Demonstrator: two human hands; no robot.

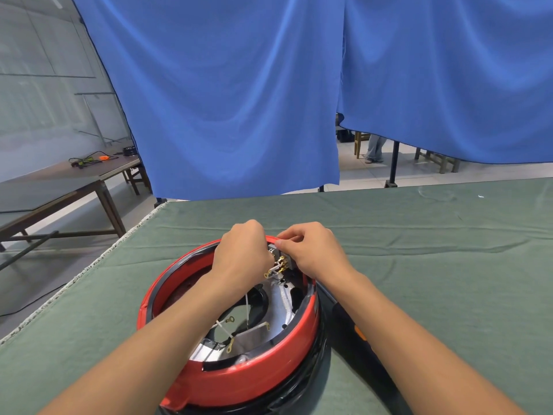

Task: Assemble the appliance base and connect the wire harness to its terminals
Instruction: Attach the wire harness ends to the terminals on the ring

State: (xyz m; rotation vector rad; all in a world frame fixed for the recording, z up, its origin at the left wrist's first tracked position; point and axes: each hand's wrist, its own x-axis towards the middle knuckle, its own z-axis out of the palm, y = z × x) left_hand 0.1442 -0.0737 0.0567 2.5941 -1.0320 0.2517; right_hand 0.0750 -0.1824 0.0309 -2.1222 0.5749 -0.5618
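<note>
Green cloth (419, 235) covers worktop; blue curtain (239, 100) hangs behind. Brown side table (59, 181) at left carries cables (89, 159). Black tool (353, 330) lies right of centre.

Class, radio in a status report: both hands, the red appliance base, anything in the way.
Left hand and right hand both pinching at small grey terminal block on round red appliance base. Loose white ring-terminal wires inside, unconnected. Black tool beside base, right.

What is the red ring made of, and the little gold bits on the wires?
The red ring looks like glossy plastic: smooth, evenly coloured, with soft highlights. The gold bits look like brass-coloured metal terminals, small and shiny at the ends of the white wires; the exact metal cannot be told.
</note>
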